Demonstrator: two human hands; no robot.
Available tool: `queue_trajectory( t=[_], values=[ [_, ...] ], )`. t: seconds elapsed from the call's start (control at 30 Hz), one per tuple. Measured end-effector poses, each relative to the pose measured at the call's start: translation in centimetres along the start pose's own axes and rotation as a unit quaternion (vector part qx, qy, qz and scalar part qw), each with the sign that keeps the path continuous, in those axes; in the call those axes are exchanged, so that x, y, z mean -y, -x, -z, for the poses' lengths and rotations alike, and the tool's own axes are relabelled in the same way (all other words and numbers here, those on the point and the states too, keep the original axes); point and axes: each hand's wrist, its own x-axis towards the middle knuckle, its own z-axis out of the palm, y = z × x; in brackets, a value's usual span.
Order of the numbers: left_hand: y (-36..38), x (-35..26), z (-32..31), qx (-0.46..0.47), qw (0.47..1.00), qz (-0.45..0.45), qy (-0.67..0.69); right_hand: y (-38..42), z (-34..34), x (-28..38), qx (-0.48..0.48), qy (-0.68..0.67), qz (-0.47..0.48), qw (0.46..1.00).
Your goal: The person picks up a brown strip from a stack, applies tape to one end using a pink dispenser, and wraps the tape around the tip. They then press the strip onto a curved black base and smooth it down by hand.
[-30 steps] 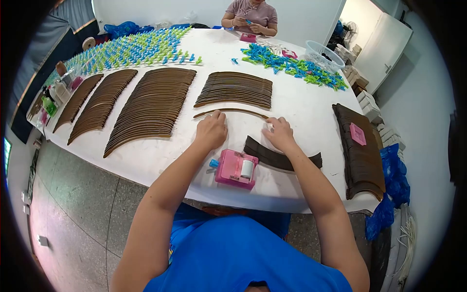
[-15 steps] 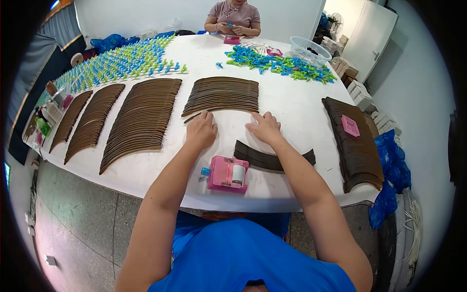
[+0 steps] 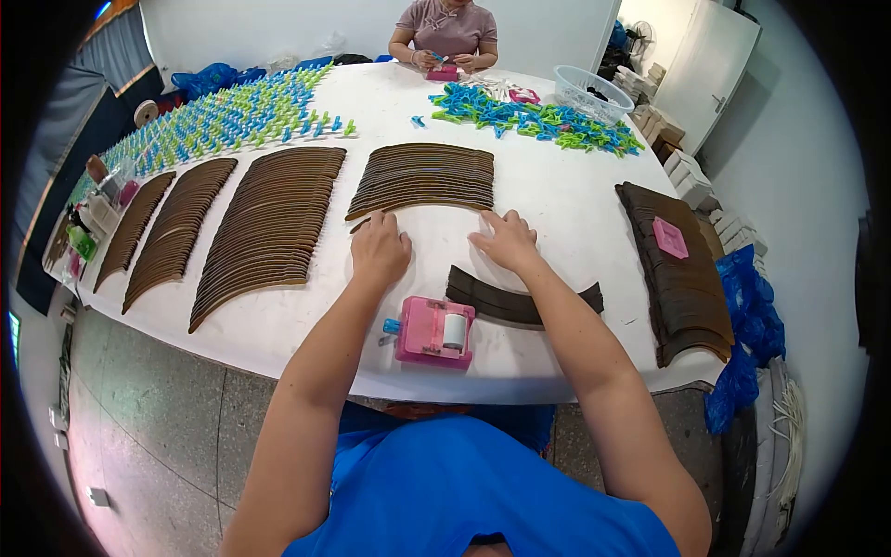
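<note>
On the white table, a stack of curved dark-brown strips [image 3: 422,178] lies fanned in front of me. My left hand [image 3: 380,249] is at its near left corner, fingers curled over a curved strip [image 3: 359,226] whose dark tip pokes out on the left. My right hand [image 3: 506,241] rests by the near right corner, fingers apart and fingertips at the stack's edge. Nearer to me, under my right forearm, lies a separate dark curved piece [image 3: 492,302]. Left of it stands a pink tape dispenser [image 3: 433,332] with a white roll and a blue clip at its side.
More fanned strips [image 3: 269,227] lie to the left. A dark pile [image 3: 673,278] with a pink frame [image 3: 669,238] is at right. Blue and green clips [image 3: 534,121] lie near a clear basket [image 3: 594,93]. Rows of clips [image 3: 223,121] stand far left. A person [image 3: 444,42] works opposite.
My left hand has shifted slightly left along the stack's near edge. My right hand has barely moved. The person opposite has brought their hands down to the pink dispenser there.
</note>
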Motion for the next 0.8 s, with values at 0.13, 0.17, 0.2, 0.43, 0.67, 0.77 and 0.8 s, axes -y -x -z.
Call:
queue_trajectory(
  t=[0.13,0.17,0.2,0.43,0.67,0.77,0.8],
  values=[
    [0.6,-0.1,0.2,-0.026,0.997,0.061,-0.026,-0.1,-0.4,-0.3,-0.022,-0.004,0.004,1.0],
    [0.7,0.0,0.1,-0.026,0.997,0.062,-0.027,0.0,-0.6,-0.4,-0.029,-0.007,0.007,1.0],
    [0.7,0.0,0.0,-0.034,0.996,0.07,-0.035,0.0,-0.7,-0.5,-0.028,-0.006,0.007,1.0],
    [0.9,-0.1,0.1,-0.051,0.992,0.105,-0.057,-0.1,-1.2,-0.9,-0.059,-0.017,0.017,0.998],
    [0.9,-0.4,0.6,-0.028,0.99,0.129,-0.053,-0.2,-1.5,-1.2,-0.075,-0.03,0.018,0.997],
    [0.9,-0.4,0.6,-0.023,0.99,0.132,-0.047,-0.1,-1.5,-1.2,-0.075,-0.031,0.017,0.997],
    [0.8,-0.4,0.5,-0.024,0.99,0.132,-0.045,-0.2,-1.6,-1.3,-0.073,-0.03,0.02,0.997]
  ],
)
